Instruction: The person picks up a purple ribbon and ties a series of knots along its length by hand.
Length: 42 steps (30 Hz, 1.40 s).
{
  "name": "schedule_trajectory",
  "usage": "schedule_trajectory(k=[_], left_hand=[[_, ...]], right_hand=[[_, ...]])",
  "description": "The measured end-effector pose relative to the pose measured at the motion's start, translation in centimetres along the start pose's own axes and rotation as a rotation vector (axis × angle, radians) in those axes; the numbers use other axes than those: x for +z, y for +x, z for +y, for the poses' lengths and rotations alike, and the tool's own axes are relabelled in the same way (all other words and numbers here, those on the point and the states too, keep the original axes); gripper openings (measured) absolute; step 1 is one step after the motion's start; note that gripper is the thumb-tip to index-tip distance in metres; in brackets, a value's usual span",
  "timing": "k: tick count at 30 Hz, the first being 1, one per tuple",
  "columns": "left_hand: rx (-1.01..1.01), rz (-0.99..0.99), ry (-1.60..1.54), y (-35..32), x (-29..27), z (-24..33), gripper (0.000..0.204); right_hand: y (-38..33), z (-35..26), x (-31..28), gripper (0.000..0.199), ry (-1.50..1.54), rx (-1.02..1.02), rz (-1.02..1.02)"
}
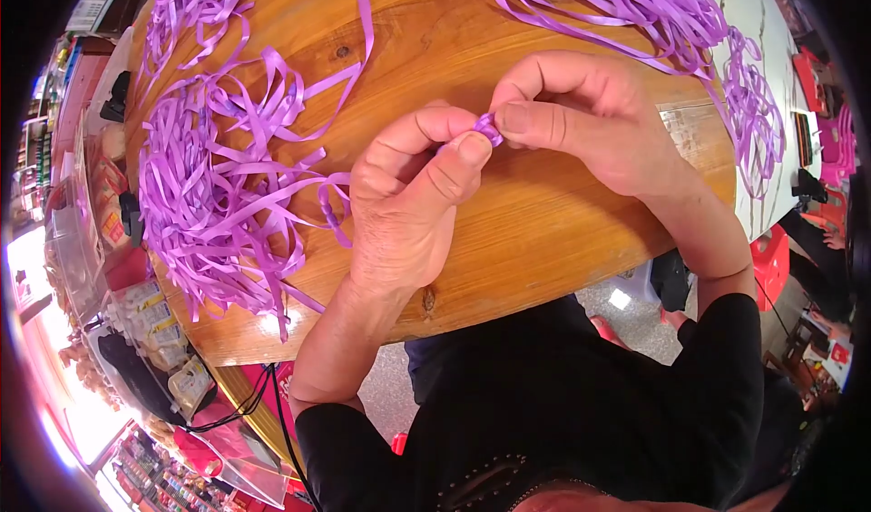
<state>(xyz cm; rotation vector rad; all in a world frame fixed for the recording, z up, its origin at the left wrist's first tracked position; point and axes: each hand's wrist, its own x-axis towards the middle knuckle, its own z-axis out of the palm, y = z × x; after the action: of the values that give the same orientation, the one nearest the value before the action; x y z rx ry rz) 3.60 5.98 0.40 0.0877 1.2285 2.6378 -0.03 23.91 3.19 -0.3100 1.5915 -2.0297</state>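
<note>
Half formed, seemingly untightened, as a purple ribbon knot pinched by left hand and right hand above table, with loose ribbons at its left.

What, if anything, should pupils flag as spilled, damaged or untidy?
Nothing looks spilled or damaged. Slightly untidy: the upper-right purple ribbons straggle past the edge of the wooden table over a white surface.

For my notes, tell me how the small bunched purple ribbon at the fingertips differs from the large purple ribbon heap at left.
The small bunched purple ribbon is pinched between left grip and right grip; the large purple ribbon heap rests on the brown wooden table. The held ribbon is compact; the heap sprawls in loose, curling strands. Both are purple.
</note>
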Motion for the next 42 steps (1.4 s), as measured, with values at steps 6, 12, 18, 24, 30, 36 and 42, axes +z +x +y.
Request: schedule_trajectory(k=[6,12,18,24,30,36,42], left_hand=[[-0.033,0.0,-0.008,0.0,-0.6,0.0,0.015],[-0.03,0.019,0.066,0.1,-0.1,0.4,0.01],[-0.007,0.051,0.242,0.0,0.5,0.6,0.008],[0.144,-0.02,0.546,-0.1,0.2,0.5,0.012],[0.14,0.031,0.62,-0.1,0.3,0.5,0.012],[0.17,0.072,0.641,-0.2,0.0,0.6,0.009],[0.178,0.106,0.6,-0.4,0.1,0.7,0.008]], right_hand=[[0.0,0.5,0.2,0.016,-0.637,-0.585,0.157],[0.2,0.2,-0.2,0.021,-0.929,-0.871,0.103],[0.0,0.3,-0.4,0.014,-0.904,-0.793,0.11],[-0.2,0.2,-0.5,0.01,-0.75,-0.635,0.073],[-0.2,0.6,-0.7,0.008,-0.648,-0.505,0.099],[-0.2,0.6,-1.1,0.007,-0.608,-0.475,0.089],[-0.2,0.8,-1.1,0.007,-0.537,-0.417,0.094]])
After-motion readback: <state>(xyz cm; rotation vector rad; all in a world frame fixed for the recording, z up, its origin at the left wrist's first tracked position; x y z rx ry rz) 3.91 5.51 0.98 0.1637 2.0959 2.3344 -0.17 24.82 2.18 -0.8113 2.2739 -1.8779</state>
